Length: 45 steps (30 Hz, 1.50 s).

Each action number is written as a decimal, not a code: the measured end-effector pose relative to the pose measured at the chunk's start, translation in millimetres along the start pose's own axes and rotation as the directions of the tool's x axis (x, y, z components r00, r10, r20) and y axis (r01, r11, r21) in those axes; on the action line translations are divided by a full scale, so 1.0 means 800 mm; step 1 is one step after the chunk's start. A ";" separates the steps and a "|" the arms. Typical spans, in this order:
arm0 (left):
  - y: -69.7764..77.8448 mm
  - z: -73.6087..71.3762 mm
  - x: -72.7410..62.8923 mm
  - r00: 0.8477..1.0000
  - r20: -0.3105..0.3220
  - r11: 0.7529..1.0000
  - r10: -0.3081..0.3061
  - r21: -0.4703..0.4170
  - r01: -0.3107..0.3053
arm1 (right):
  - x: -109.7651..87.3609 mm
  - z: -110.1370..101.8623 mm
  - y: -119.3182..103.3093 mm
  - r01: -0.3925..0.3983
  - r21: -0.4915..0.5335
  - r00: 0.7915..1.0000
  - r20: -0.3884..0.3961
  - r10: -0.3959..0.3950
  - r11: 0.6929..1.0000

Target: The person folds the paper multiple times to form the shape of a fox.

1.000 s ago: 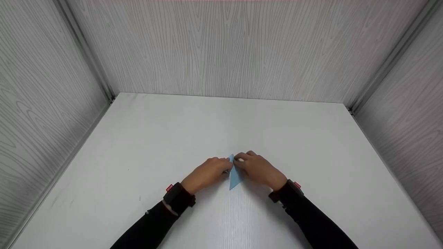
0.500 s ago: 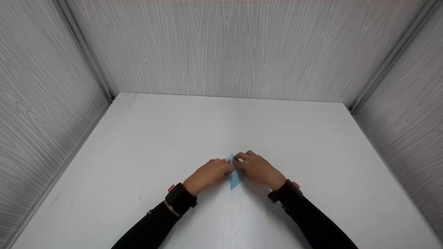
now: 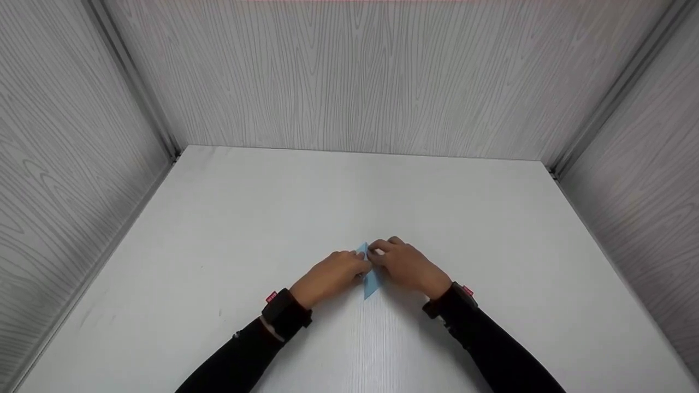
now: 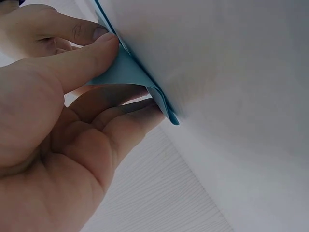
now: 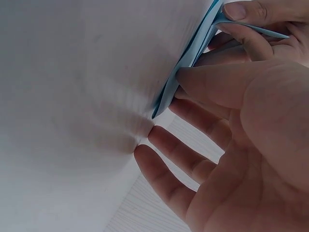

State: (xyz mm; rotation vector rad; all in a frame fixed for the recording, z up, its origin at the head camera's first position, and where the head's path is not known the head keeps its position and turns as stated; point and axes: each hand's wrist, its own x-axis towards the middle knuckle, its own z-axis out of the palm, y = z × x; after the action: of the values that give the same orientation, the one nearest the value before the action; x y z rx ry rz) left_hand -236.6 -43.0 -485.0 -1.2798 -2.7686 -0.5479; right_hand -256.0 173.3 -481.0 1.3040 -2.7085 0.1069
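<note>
A small piece of folded light-blue paper (image 3: 371, 285) lies between the two hands near the middle of the white table. My left hand (image 3: 334, 275) pinches it from the left; in the left wrist view the thumb presses on the blue paper (image 4: 126, 70) and the fingers lie behind it, where a flap curves outward. My right hand (image 3: 410, 268) holds its right side near the far tip. In the right wrist view the thumb and index finger pinch the layered blue paper (image 5: 181, 77), and two other fingertips rest on the table. Parts of the folds are hidden by the fingers.
The white tabletop (image 3: 262, 207) is bounded by a grey wood-grain back panel (image 3: 349, 76) and side panels (image 3: 60, 164) on the left and right. Black bands sit on both wrists, below dark sleeves.
Over the past second my left hand has shifted slightly to the right along the paper, and more blue shows above its fingertips. The right hand stays almost in place.
</note>
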 end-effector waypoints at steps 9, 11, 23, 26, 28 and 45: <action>0.000 0.000 0.000 1.000 -0.003 1.000 0.016 0.014 -0.016 | 0.001 0.002 0.005 0.028 -0.021 1.000 -0.008 -0.028 0.999; 0.000 0.000 -0.001 1.000 -0.001 1.000 0.018 0.025 -0.018 | 0.001 0.002 0.007 0.027 -0.005 1.000 0.000 -0.027 1.000; -0.003 -0.004 0.003 1.000 0.015 1.000 -0.025 -0.018 0.025 | -0.001 -0.001 0.012 0.042 0.042 0.999 -0.018 -0.041 0.998; -0.006 -0.005 0.004 1.000 0.002 0.998 -0.028 -0.048 0.028 | 0.001 -0.001 0.009 0.048 0.006 0.998 -0.028 -0.048 0.999; -0.007 -0.005 0.004 1.000 -0.006 0.997 -0.021 -0.072 0.020 | 0.001 -0.001 0.006 0.044 -0.005 0.999 -0.027 -0.044 0.999; -0.009 -0.007 0.000 0.998 -0.009 0.989 -0.060 -0.132 0.058 | 0.001 0.005 0.007 0.014 0.031 1.000 -0.015 -0.013 0.999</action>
State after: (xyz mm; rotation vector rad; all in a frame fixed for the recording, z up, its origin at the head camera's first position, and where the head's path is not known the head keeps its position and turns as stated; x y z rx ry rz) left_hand -242.3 -49.3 -481.5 -1.2152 -2.8098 -0.7525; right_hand -261.3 175.7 -484.9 1.3245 -2.6961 0.1570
